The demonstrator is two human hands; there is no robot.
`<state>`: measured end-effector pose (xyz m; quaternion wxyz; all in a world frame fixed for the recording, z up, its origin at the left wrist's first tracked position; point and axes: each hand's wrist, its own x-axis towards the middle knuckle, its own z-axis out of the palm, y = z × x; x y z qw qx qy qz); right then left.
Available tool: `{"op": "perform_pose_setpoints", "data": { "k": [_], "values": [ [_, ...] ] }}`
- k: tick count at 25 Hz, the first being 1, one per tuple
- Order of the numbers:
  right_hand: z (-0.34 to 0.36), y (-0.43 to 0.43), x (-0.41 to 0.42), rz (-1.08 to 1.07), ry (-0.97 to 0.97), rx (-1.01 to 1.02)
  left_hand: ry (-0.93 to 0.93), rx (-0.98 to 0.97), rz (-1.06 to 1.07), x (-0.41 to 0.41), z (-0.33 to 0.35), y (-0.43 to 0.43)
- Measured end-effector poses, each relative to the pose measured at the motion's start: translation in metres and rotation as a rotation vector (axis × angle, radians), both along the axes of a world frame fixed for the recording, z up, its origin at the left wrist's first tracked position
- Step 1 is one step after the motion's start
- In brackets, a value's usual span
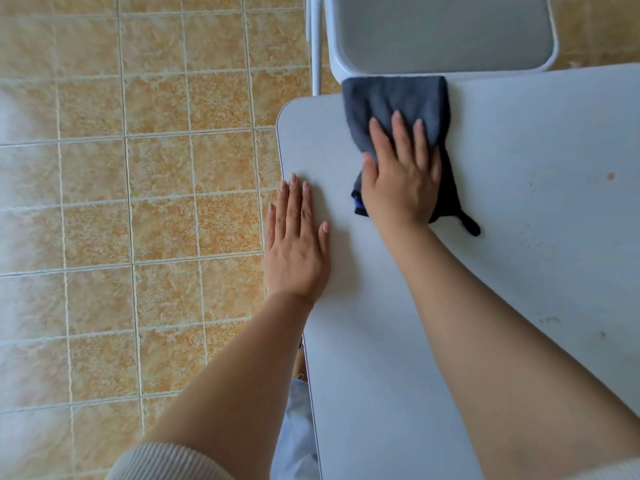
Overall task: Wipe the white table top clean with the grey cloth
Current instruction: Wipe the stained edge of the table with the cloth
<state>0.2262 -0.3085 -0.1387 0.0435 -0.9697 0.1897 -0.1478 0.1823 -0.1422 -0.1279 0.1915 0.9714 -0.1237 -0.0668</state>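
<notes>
The white table top (540,216) fills the right half of the view, with its rounded far-left corner near the top middle. A grey cloth (398,102) lies folded at the table's far edge, close to that corner. My right hand (401,174) presses flat on the cloth's near half, fingers spread and pointing away from me. My left hand (296,244) rests flat on the bare table at its left edge, fingers together, holding nothing. A few small brown specks (611,176) mark the table to the right.
A grey folding chair seat (443,29) with a white frame stands just beyond the table's far edge. Tan tiled floor (138,202) lies to the left of the table. My legs in light denim show under the table's left edge.
</notes>
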Motion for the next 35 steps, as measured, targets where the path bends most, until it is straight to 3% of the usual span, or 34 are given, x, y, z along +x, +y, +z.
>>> {"op": "perform_pose_setpoints", "data": {
  "k": [3, 6, 10, 13, 15, 18, 22, 24, 26, 30, 35],
  "values": [
    [0.008, 0.021, -0.052, 0.237, 0.018, -0.001, 0.032, -0.027, 0.013, -0.005, 0.001, 0.006],
    [0.021, 0.025, -0.124, 0.330, 0.118, 0.021, 0.041, -0.022, -0.001, -0.026, 0.002, 0.017],
    [0.023, 0.005, -0.153, 0.154, 0.172, -0.012, 0.044, -0.031, 0.005, -0.044, 0.002, 0.025],
    [0.015, 0.005, -0.089, -0.049, 0.140, 0.023, 0.045, -0.021, -0.024, -0.052, 0.002, 0.033],
    [0.010, 0.021, -0.046, -0.044, 0.142, 0.047, 0.056, -0.025, -0.024, -0.058, 0.001, 0.037],
    [0.009, 0.041, -0.034, 0.174, 0.132, 0.010, 0.067, -0.029, -0.023, -0.059, 0.001, 0.039],
    [0.024, 0.021, -0.095, 0.443, 0.195, -0.010, 0.084, -0.026, -0.036, -0.058, 0.004, 0.039],
    [0.027, 0.004, -0.120, 0.359, 0.174, 0.006, 0.086, -0.021, -0.039, -0.058, 0.003, 0.038],
    [0.024, -0.006, -0.114, 0.145, 0.158, 0.008, 0.084, -0.020, -0.034, -0.057, 0.002, 0.038],
    [0.020, 0.005, -0.030, -0.215, 0.184, 0.121, 0.081, -0.023, -0.026, -0.057, 0.000, 0.037],
    [0.009, 0.039, -0.006, 0.011, 0.140, 0.064, 0.092, -0.025, -0.023, -0.056, 0.001, 0.038]
  ]
}}
